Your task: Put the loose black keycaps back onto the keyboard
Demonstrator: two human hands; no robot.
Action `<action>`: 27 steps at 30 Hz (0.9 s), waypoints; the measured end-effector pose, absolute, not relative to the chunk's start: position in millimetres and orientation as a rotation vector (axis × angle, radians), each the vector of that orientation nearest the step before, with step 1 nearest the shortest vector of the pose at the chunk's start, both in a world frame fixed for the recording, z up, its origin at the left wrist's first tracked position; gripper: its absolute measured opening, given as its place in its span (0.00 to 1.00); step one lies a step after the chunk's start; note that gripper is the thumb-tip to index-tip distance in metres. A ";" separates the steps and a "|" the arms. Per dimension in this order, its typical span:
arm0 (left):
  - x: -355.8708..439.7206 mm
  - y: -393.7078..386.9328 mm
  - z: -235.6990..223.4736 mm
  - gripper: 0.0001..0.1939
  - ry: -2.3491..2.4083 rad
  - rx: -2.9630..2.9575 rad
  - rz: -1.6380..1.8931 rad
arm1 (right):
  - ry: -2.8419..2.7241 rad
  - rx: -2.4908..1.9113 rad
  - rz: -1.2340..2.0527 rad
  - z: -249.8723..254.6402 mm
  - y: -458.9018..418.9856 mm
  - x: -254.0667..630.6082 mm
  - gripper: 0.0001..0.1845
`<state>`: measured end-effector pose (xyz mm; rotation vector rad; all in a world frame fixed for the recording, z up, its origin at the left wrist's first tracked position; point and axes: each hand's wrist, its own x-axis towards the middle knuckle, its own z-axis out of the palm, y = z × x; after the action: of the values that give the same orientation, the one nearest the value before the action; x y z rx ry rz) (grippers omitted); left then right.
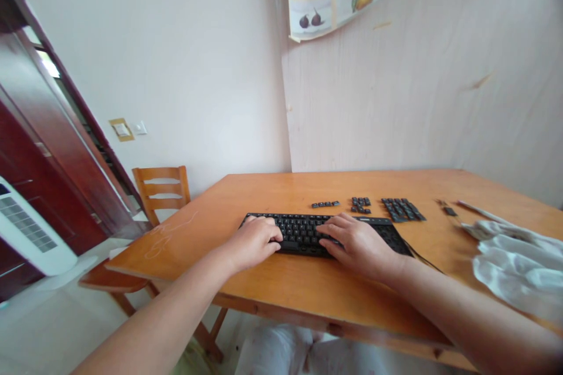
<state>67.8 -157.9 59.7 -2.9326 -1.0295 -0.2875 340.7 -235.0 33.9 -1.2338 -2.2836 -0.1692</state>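
A black keyboard lies on the wooden table in front of me, with bare sections at its right end where keycaps are off. My left hand rests over its left end, fingers curled down onto the keys and edge. Across the right-centre keys lies my right hand, its fingers stretched out and apart. Behind the keyboard, loose black keycaps sit in groups: a short row, a small cluster and a larger block.
On the table's right are a crumpled whitish plastic bag, a pencil-like stick and a small dark tool-like item. A cable trails from the keyboard's right end. A wooden chair stands left of the table.
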 end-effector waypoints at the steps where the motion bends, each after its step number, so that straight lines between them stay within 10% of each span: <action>1: 68.0 -157.8 59.1 0.05 -1.030 -2.928 -0.292 | -2.292 -1.255 -0.150 35.0 -235.4 336.3 0.16; 27: 62.4 -163.8 52.3 0.08 -1.103 -2.867 -0.503 | -2.213 -1.496 -0.030 32.1 -223.2 278.5 0.06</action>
<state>62.4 -163.8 52.3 -2.8670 -1.1028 -0.5029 278.5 -223.2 32.1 -1.4962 -2.2133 -0.0303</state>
